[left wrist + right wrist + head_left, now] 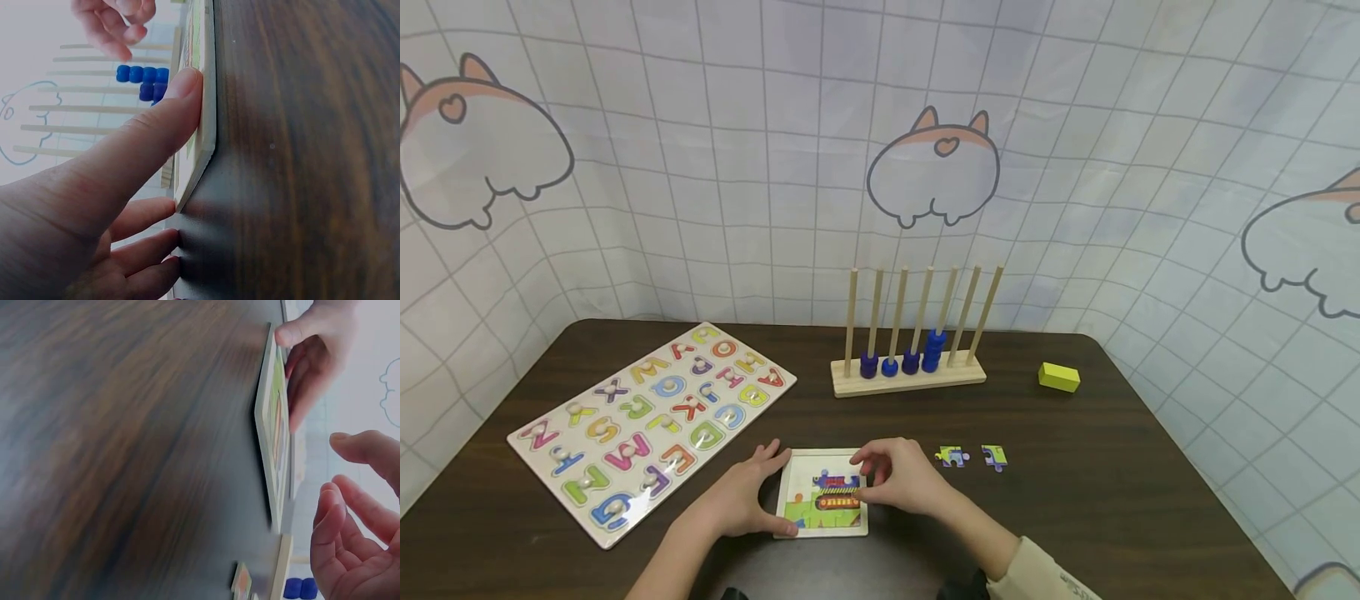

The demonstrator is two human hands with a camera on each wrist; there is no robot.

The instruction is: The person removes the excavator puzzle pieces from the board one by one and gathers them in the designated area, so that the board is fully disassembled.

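Head view: L hand [743,500] is spread, fingers fairly straight, thumb on the near-left corner of a square pale-wood puzzle tray [802,469], fingertips at its far-left corner; nothing curled round it. Tray lies on the dark wood-grain table [1120,500], btwn the two hands. R hand [901,479] is over the tray's right edge, fingers loosely bent, gap btwn thumb & index; R wrist view shows nothing pinched. In the tray, multicolored fitted jigsaw pieces [831,518] fill the near part & some of the right; far-left part is bare white. Right of R hand: two loose green-and-purple jigsaw pieces [953,456], apart from each other. Beyond R hand, pale-wood stand [910,382] w/ seven upright pegs, blue & purple beads [932,354] on four. Farther right, yellow rectangular block [1059,377]. Left of L hand, white alphabet board [636,392] w/ colorful knobbed letters.
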